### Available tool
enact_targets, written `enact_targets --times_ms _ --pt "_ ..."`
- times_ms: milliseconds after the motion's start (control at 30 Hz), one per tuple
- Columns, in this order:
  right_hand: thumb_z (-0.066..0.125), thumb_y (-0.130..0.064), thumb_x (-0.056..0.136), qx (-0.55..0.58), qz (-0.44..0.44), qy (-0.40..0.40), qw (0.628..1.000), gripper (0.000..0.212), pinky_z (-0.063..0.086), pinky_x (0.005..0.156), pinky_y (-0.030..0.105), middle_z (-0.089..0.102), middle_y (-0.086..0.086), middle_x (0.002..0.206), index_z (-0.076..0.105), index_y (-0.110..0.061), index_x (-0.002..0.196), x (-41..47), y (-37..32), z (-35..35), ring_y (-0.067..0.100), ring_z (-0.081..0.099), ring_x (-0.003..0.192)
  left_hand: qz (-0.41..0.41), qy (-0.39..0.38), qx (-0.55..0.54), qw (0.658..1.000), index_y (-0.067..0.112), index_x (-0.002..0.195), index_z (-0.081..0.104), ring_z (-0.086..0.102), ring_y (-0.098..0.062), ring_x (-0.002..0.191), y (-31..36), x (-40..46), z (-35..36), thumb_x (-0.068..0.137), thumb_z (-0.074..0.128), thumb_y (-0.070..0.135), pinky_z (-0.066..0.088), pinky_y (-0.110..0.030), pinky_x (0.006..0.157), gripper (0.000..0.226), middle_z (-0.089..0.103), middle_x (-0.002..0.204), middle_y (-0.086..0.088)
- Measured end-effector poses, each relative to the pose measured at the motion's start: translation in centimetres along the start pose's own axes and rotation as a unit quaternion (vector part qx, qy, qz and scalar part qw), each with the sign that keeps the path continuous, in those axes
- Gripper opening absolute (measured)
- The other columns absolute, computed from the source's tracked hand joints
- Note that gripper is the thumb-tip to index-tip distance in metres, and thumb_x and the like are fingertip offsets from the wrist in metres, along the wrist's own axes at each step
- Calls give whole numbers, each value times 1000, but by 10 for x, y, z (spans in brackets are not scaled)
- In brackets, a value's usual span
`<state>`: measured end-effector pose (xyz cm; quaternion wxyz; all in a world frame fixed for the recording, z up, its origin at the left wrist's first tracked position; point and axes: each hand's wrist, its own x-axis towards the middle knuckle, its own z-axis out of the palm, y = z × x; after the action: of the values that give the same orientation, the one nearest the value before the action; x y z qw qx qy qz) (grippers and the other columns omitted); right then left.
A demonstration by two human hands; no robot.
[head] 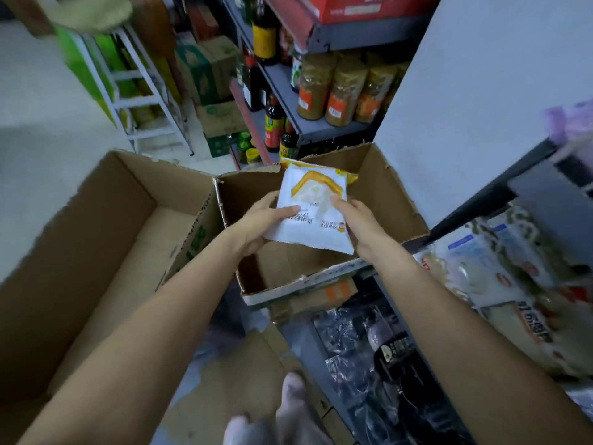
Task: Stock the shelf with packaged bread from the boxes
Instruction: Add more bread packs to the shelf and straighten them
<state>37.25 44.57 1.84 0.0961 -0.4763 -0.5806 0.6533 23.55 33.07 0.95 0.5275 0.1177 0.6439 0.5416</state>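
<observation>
A white bread packet [313, 208] with a yellow sandwich picture is held above the smaller cardboard box [394, 200]. My left hand [260, 221] grips its left edge, thumb on top. My right hand [356, 220] grips its right edge. A second yellow-edged packet [351, 178] pokes out just behind the first. The shelf [481, 200] to the right carries several clear-wrapped bread packages [500, 284].
A larger open cardboard box [106, 220] stands at the left. A white step stool [141, 91] and green cartons sit behind it. Sauce bottles [274, 123] and jars [340, 91] fill the far shelving. Dark wrapped goods [369, 348] lie on the low shelf below.
</observation>
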Motion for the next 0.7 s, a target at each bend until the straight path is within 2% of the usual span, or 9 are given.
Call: enact_targets --times_ms 67,167,200,267,333,433,533,633,700 --pt "56 -30 94 34 -29 -24 999 25 52 91 49 69 9 110 64 -12 110 -30 -9 6 30 66 101 34 1 -1 999 18 128 47 64 -22 93 8 -33 -6 84 65 7 55 -32 72 49 61 123 -8" --pt "53 -19 96 -12 -137 9 990 21 51 80 36 66 12 113 61 -10 114 -92 -22 17 25 62 99 125 94 119 980 17 139 34 48 -26 123 21 -91 -7 78 71 6 45 -32 90 72 45 139 -9" --pt "52 -17 96 -59 -189 20 980 21 48 75 30 65 12 110 60 -10 114 -118 -24 20 23 60 97 184 158 217 946 17 145 24 35 -26 134 25 -115 -7 76 76 15 37 -34 101 86 34 147 -9" --pt "52 -21 96 -190 -279 38 940 23 47 76 31 64 4 112 56 -14 118 -173 -27 26 23 59 101 322 236 411 820 17 151 7 12 -24 145 31 -167 0 70 80 38 21 -39 113 111 11 157 -10" --pt "51 -29 96 -332 -304 66 891 35 48 89 41 59 2 128 51 -21 130 -228 -27 29 25 56 114 407 184 472 760 17 152 2 12 -21 146 34 -222 12 67 80 46 20 -38 115 119 9 159 -6" --pt "49 -32 97 -443 -312 148 828 41 32 109 46 54 1 136 45 -27 137 -321 -20 24 24 51 124 372 7 441 817 20 145 25 47 -18 124 30 -300 34 72 78 40 45 -28 90 92 48 138 -1" --pt "59 -41 89 -431 -337 326 771 46 17 115 46 54 -2 130 49 -30 132 -404 -2 6 21 46 124 412 -19 411 813 19 103 51 57 -13 83 17 -367 62 78 75 33 37 -14 55 38 55 83 13" --pt "69 -46 80 -202 -288 474 808 82 28 110 47 26 8 149 23 -28 147 -480 24 -24 27 23 138 419 -30 278 864 10 96 56 58 -11 73 2 -417 102 75 79 30 43 -12 56 37 59 77 4" --pt "73 -45 77 -13 -237 479 845 100 31 107 46 13 8 155 8 -27 150 -531 43 -51 26 16 143 392 -74 170 901 9 95 59 65 -23 83 -9 -445 138 68 83 32 56 -37 74 43 67 89 -9"
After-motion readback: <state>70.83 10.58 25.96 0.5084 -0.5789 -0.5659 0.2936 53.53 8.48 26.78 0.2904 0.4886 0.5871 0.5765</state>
